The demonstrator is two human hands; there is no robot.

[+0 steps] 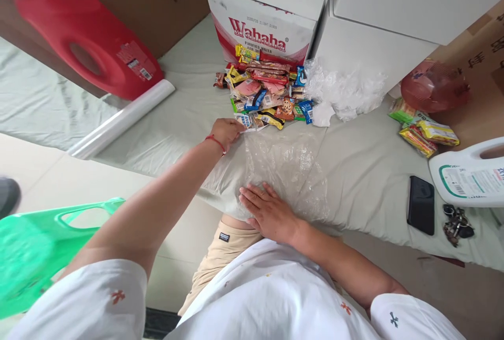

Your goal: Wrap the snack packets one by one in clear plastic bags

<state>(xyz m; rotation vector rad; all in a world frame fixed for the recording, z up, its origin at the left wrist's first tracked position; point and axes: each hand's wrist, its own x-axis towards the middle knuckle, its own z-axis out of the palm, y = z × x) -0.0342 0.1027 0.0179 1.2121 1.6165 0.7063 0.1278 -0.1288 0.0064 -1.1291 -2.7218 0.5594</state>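
Note:
My left hand (227, 133), with a red cord at the wrist, reaches to the near edge of a snack pile and pinches the corner of a small white snack packet (248, 123). Its fingers are closed. Flat on the near edge of a clear plastic bag (287, 167) rests my right hand (271, 211), fingers spread. The bag lies spread on the grey-green sheet, between me and the pile. Several colourful wrapped snacks (271, 80) make up that pile, among them a yellow-and-black packet (271, 118) close to my left hand.
Behind the snacks stands a Wahaha carton (260, 28). Crumpled clear plastic (348, 91) lies right of them. A plastic roll (122, 119) and red jug (90, 41) are left; a phone (420, 205), keys (458, 224) and white jug (470, 172) right. A green bag (35, 256) hangs lower left.

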